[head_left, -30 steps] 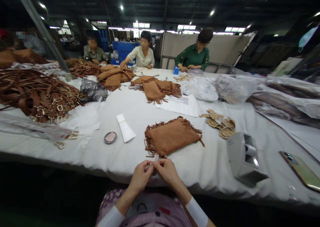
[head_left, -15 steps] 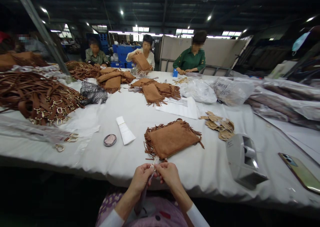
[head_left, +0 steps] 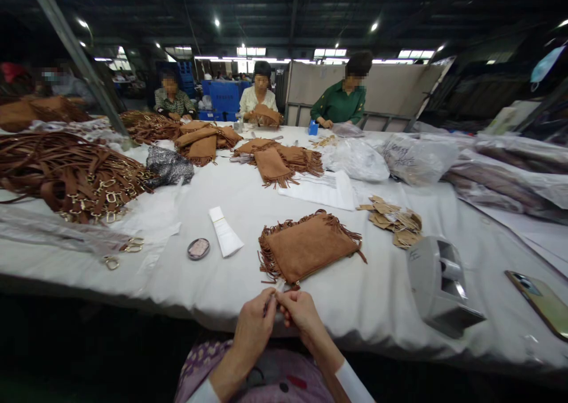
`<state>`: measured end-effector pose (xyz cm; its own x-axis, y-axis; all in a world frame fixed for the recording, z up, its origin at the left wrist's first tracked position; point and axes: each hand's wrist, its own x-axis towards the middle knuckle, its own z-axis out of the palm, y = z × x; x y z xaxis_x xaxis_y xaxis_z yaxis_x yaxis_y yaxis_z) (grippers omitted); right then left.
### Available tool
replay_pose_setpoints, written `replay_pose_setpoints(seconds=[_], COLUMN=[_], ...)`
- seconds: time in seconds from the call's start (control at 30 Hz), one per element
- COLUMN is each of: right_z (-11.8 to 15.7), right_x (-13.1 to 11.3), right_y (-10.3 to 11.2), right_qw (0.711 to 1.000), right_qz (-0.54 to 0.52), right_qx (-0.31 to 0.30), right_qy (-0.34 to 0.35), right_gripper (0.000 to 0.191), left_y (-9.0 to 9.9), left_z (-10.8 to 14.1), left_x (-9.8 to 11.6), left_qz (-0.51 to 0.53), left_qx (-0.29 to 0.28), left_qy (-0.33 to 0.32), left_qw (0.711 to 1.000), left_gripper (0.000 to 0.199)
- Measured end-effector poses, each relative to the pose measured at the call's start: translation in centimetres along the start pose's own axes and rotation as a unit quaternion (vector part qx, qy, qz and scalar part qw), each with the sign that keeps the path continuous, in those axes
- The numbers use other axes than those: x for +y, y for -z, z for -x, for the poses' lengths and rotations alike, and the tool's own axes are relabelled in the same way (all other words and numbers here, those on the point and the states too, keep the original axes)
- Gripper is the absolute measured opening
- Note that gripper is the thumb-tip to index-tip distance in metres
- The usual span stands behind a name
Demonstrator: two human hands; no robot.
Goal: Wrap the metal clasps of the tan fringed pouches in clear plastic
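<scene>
At the table's near edge my left hand (head_left: 256, 317) and my right hand (head_left: 303, 313) meet, fingers pinched together. A bit of clear plastic (head_left: 280, 284) pokes out above the fingertips, and both hands close on this plastic strip. Whatever lies inside it is mostly covered by my fingers. Just beyond them a brown suede fringed bag (head_left: 313, 246) lies flat, its zipper pull (head_left: 297, 284) close to my right fingertips. The fringe runs along the bag's left, far and right sides.
Left of the bag are a banded stack of white strips (head_left: 225, 231) and a small round tin (head_left: 198, 248). Brown straps with gold clasps (head_left: 75, 175) heap at far left. Right are cardboard tags (head_left: 397, 219), a tape dispenser (head_left: 441, 287) and a phone (head_left: 539, 302). Co-workers sit opposite.
My left hand has turned and its fingers have closed further over the plastic, covering the metal piece seen before. Across the table, a co-worker has lowered a brown bag. The view has shifted slightly.
</scene>
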<state>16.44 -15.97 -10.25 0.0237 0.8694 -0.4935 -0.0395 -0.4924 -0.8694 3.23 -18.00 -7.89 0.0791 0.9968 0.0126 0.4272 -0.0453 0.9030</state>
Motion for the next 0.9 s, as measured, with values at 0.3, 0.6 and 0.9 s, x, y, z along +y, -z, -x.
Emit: replay_pose_setpoints(seconds=[0.3,0.6,0.9], right_z=[0.8,0.6,1.5], right_x=[-0.9,-0.5,-0.8], right_y=[0.9,0.5,-0.3], right_qw=[0.999,0.998,0.995], right_qz=[-0.022,-0.061,0.055], right_qx=[-0.04,0.014,0.003], right_qy=[0.023,0.015,0.083], right_gripper=[0.02,0.039,0.031], left_y=[-1.1,-1.1,-0.7], left_z=[-1.4,-1.7,-2.2], left_x=[-2.3,-2.7,-2.2], left_qz=[0.245,0.469,0.57], left_qx=[-0.017,-0.072,-0.149], left_qy=[0.188,0.277,0.312], left_qw=[0.951,0.835,0.745], left_gripper=[0.043,0.034,0.012])
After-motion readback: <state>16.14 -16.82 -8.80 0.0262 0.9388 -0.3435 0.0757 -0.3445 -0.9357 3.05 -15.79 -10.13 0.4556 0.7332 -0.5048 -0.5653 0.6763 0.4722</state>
